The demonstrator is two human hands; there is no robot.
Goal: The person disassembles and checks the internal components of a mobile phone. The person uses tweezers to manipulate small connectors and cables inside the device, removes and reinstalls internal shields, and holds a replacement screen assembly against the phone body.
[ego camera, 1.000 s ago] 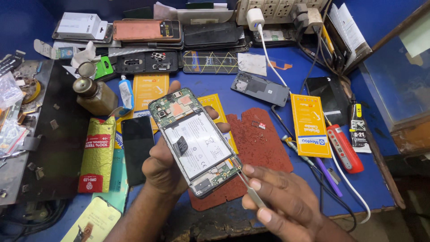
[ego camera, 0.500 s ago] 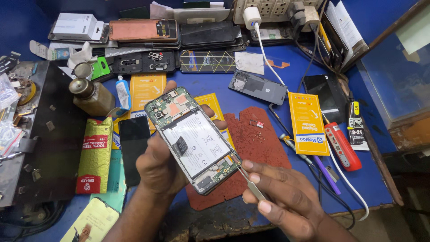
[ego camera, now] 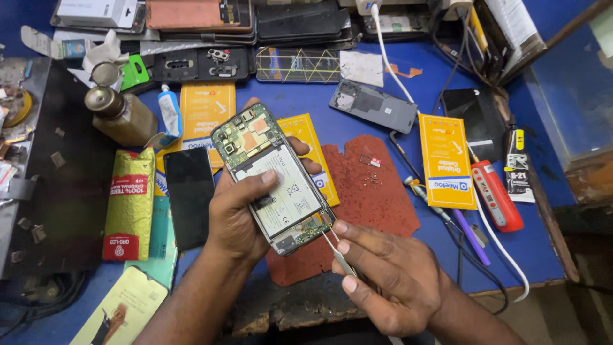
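Observation:
My left hand [ego camera: 239,217] grips an opened phone [ego camera: 271,176] with its back off, so the white battery and green circuit boards show. It is held tilted above a dark red mat [ego camera: 377,198], thumb laid across the battery. My right hand [ego camera: 383,281] pinches metal tweezers [ego camera: 337,252]. Their tips touch the small board at the phone's lower right corner.
A blue bench [ego camera: 319,96] carries yellow packets [ego camera: 446,160], a black screen panel [ego camera: 188,195], a grey back cover [ego camera: 373,107], a brass-capped bottle [ego camera: 118,115], a red tool [ego camera: 497,195], a white cable [ego camera: 504,246] and stacked phones [ego camera: 255,25] at the back. A dark tray [ego camera: 64,185] lies left.
The view has drifted so the bench sits lower in frame. Both hands keep their hold, and the tweezer tips stay at the phone's lower corner.

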